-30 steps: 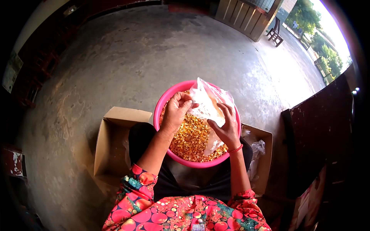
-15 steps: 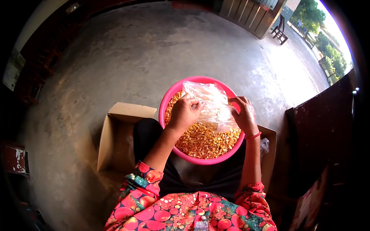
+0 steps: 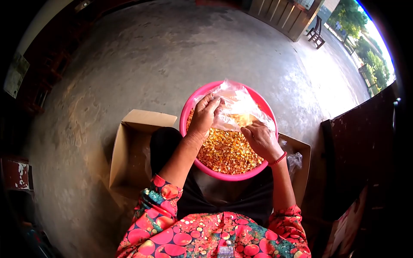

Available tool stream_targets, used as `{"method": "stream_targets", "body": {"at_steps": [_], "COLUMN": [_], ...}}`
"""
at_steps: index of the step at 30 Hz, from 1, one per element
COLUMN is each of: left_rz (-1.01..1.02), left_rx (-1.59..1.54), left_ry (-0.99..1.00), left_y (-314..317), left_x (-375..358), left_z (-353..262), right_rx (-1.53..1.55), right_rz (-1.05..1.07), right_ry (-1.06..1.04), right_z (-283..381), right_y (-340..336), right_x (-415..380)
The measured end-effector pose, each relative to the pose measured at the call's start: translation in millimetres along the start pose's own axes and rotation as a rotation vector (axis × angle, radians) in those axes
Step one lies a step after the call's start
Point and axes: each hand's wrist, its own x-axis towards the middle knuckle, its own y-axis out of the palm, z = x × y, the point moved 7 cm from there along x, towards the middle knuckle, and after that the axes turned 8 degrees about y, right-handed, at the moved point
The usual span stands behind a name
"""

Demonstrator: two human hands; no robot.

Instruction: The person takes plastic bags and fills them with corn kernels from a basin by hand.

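A clear plastic bag (image 3: 234,99) is spread over the far part of a pink basin (image 3: 229,176) filled with yellow-orange corn kernels (image 3: 226,155). My left hand (image 3: 205,116) pinches the bag's left side, thumb and fingers together near the top. At the bag's lower right edge, my right hand (image 3: 263,139) is curled round the plastic, low over the kernels, with its fingertips partly hidden. Some yellow shows through the film between the hands. The basin rests between my legs.
An open cardboard box (image 3: 124,150) stands left of my leg. On the right, another cardboard box (image 3: 304,165) holds crumpled clear plastic (image 3: 294,161). Concrete floor (image 3: 142,56) surrounds the basin. A small chair (image 3: 316,34) stands near the doorway, and a dark panel (image 3: 361,142) rises at right.
My right hand has moved down and left toward the kernels, its fingers curling. My left hand has risen slightly with the bag, whose far edge now stands higher.
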Motion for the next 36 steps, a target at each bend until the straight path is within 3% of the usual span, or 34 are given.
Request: {"method": "stream_targets", "body": {"at_steps": [1, 2, 4, 5, 6, 8, 12, 15, 18, 20, 22, 24, 27, 28, 30, 31, 32, 34, 35, 36], "left_rz": [0.025, 0.023, 0.158, 0.143, 0.142, 0.101, 0.021, 0.107, 0.237, 0.439, 0.447, 0.457, 0.582, 0.657, 0.648, 0.563, 0.475, 0.417, 0.338, 0.257], "left_rx": [-0.025, -0.026, 0.208, 0.419, 0.419, 0.659, 0.739, 0.702, 0.548, 0.599, 0.648, 0.567, 0.528, 0.518, 0.623, 0.804, 0.982, 1.027, 1.094, 1.158], "left_ry": [-0.091, -0.092, 0.253, 0.476, 0.473, 0.582, 0.646, 0.678, 0.693, 0.763, 0.569, 0.654, 0.669, 0.681, 0.684, 0.663, 0.639, 0.629, 0.662, 0.694], "left_y": [0.3, -0.1, 9.2, 10.9, 11.2, 12.2, 7.2, 16.8, 33.7, 42.3, 39.3, 44.2, 46.1, 48.2, 41.6, 37.5, 32.8, 27.4, 23.1, 20.6], "left_x": [-2.3, -1.2, 2.7, 1.3, 1.1, -3.4, -2.7, -3.5, -9.7, -15.3, -12.0, -14.7, -14.9, -15.3, -12.5, -9.6, -6.6, -3.3, -1.4, -0.6], "left_z": [-3.3, -0.6, -12.4, -22.0, -22.4, -31.5, -45.9, -50.9, -54.7, -51.5, -41.9, -46.6, -43.2, -39.0, -26.1, -21.8, -19.2, -18.6, -19.3, -22.2], "right_rx": [0.006, 0.005, -0.066, 0.008, 0.001, -0.145, -0.114, -0.121, -0.113, -0.066, -0.072, -0.11, 0.011, -0.01, -0.027, -0.202, -0.246, -0.156, -0.098, -0.084], "right_rz": [0.092, 0.095, 0.087, -0.103, -0.259, -0.309, -0.315, -0.486, -0.525, -0.492, -0.431, -0.465, -0.24, -0.217, -0.099, -0.028, -0.11, -0.037, -0.142, 0.013], "right_ry": [0.144, 0.144, 0.202, 0.07, -0.012, -0.029, -0.008, -0.051, -0.041, -0.023, -0.043, -0.055, 0.117, -0.019, -0.023, 0.02, -0.078, -0.061, -0.148, 0.052], "right_z": [-3.5, 0.5, -0.2, 4.7, 13.1, 20.0, -2.8, -12.8, -31.0, -42.8, -46.4, -47.9, -66.8, -60.4, -46.8, -33.5, -20.3, -23.5, -29.6, -42.9], "right_y": [-0.2, -4.9, -9.8, -16.7, -23.7, -18.2, -12.4, -33.6, -40.2, -36.6, -30.0, -26.8, -4.6, -1.4, 1.1, -1.4, -2.5, 4.8, 6.6, 11.6], "right_x": [-3.4, -3.7, -1.2, 2.0, 3.7, 10.9, 24.4, 31.7, 46.0, 52.6, 57.1, 56.3, 52.0, 46.2, 39.8, 36.5, 31.5, 29.5, 28.6, 34.1]}}
